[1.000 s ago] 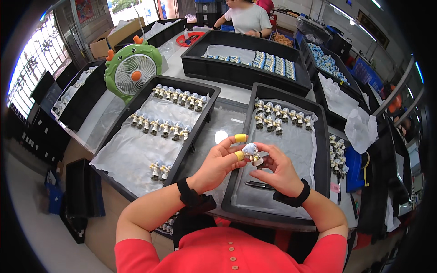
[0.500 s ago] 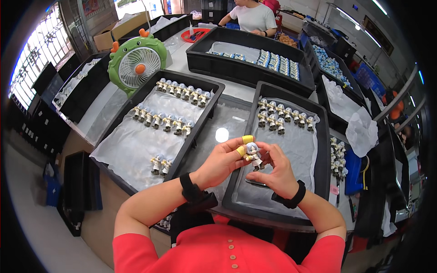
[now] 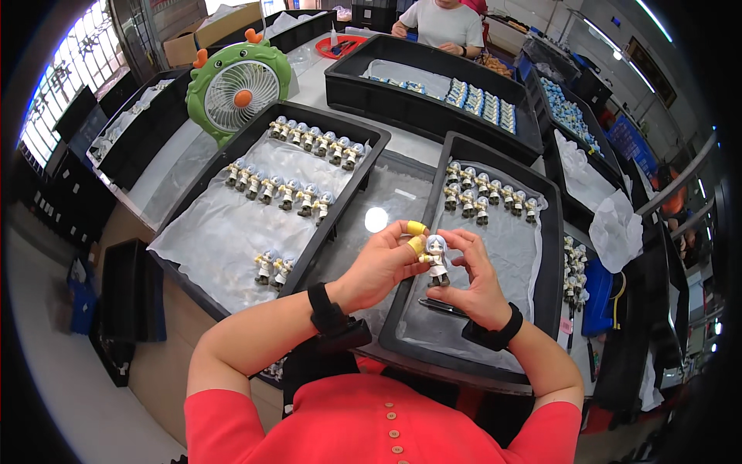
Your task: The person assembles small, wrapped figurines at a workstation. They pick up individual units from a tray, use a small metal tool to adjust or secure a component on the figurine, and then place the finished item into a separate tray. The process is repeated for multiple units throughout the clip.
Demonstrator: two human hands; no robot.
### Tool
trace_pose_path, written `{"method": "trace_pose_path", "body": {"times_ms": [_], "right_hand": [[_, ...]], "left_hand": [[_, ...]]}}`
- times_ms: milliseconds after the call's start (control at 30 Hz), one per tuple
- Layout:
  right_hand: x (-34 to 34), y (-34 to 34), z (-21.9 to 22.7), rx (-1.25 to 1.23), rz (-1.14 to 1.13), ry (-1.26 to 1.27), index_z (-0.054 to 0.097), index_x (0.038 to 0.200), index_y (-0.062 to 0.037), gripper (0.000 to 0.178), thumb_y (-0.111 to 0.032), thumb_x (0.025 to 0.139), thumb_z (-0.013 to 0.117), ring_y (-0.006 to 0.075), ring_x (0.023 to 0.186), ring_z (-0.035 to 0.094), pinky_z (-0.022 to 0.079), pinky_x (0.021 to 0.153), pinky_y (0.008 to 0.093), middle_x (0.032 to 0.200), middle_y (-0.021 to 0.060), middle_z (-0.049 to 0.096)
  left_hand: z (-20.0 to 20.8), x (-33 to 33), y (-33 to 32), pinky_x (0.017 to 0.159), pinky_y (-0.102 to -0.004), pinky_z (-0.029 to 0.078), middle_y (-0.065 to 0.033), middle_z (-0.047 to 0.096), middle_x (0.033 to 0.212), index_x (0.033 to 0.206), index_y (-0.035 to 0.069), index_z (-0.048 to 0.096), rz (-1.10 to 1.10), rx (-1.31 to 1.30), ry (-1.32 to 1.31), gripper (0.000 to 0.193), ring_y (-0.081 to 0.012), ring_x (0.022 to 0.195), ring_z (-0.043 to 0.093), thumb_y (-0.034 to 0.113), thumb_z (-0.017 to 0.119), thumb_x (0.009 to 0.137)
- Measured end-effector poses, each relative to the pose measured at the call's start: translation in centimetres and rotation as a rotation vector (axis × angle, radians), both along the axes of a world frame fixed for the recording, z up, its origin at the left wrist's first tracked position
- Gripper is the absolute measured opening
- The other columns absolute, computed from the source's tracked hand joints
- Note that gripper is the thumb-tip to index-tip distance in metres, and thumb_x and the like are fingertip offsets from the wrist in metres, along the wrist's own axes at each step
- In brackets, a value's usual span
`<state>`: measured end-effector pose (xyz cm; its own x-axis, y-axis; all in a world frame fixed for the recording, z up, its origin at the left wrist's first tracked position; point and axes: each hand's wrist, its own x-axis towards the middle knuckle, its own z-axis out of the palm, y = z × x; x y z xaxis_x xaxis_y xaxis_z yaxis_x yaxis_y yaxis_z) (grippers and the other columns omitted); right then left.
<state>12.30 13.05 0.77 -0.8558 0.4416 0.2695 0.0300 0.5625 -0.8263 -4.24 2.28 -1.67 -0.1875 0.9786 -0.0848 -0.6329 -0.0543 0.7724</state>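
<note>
Head view: both hands raised over the right-hand black tray (image 3: 550,271), clock read from the figurine. We see the figurine (image 3: 437,267) between them, upright, front toward us: pale blue hair, white outfit, dark boots. Left hand (image 3: 380,269) on its 9 o'clock side, thumb and forefinger narrow, yellow wraps on both, gripping it; exact contact partly hidden. Right hand (image 3: 483,288) at 4 o'clock, curled around it, thumb at the boots, forefinger up by the head. Black bands on both wrists.

Under the right hand we spot a dark pen-like tool (image 3: 442,308) on the tray's liner, 6 o'clock. Two rows of similar figurines (image 3: 481,185) at 1 o'clock, same tray. Left-hand black tray (image 3: 348,189) at 9 to 10 o'clock: two rows plus a near pair. Green fan (image 3: 243,98) on the bench (image 3: 309,77), between 10 and 11. Far black tray (image 3: 417,120) at 12, blue-and-white pieces inside; co-worker (image 3: 452,27) beyond. Blue container (image 3: 599,298) at 3.
</note>
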Motion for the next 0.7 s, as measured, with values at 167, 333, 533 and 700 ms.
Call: {"method": "trace_pose_path", "body": {"times_ms": [167,333,533,700], "right_hand": [[-0.2,-0.3,0.5,0.497,-0.122,0.088,0.049,0.119,-0.0075,0.065,-0.012,0.061,0.080,0.0314,0.117,0.044,0.038,0.095,0.0401,0.123,0.0120,0.047],[-0.2,-0.4,0.4,0.761,-0.121,0.128,0.050,0.118,-0.0090,0.064,-0.012,0.061,0.080,0.0320,0.112,0.047,0.038,0.091,0.0428,0.118,0.0098,0.050],[-0.3,-0.7,0.1,0.702,-0.077,0.246,0.044,0.132,-0.0079,0.083,-0.015,0.059,0.083,0.0297,0.109,0.048,0.038,0.090,0.0423,0.115,0.0082,0.052],[0.0,-0.3,-0.1,0.499,-0.055,0.229,0.036,0.139,-0.0061,0.095,-0.016,0.058,0.086,0.0298,0.112,0.046,0.037,0.093,0.0414,0.119,0.0101,0.054]], "left_hand": [[-0.2,0.7,-0.2,0.088,-0.0282,0.047,-0.0058,0.059,0.112,0.123,0.001,0.047,0.073,0.028,0.403,0.033,-0.0111,0.101,0.057,0.017,0.056,0.095],[1.2,1.9,-0.9,0.084,-0.0274,0.050,-0.0089,0.059,0.109,0.126,-0.002,0.044,-0.018,0.071,0.263,0.045,-0.0132,0.100,0.058,0.010,0.065,0.088],[1.4,1.8,-0.9,0.085,-0.0276,0.050,-0.0088,0.056,0.119,0.134,0.000,0.039,-0.129,0.059,0.190,0.048,-0.0152,0.106,0.058,0.012,0.060,0.091],[1.3,1.3,-0.8,0.092,-0.0330,0.048,-0.0086,0.053,0.127,0.140,0.005,0.035,-0.195,0.088,0.153,0.048,-0.0197,0.113,0.055,0.020,0.050,0.097]]}}
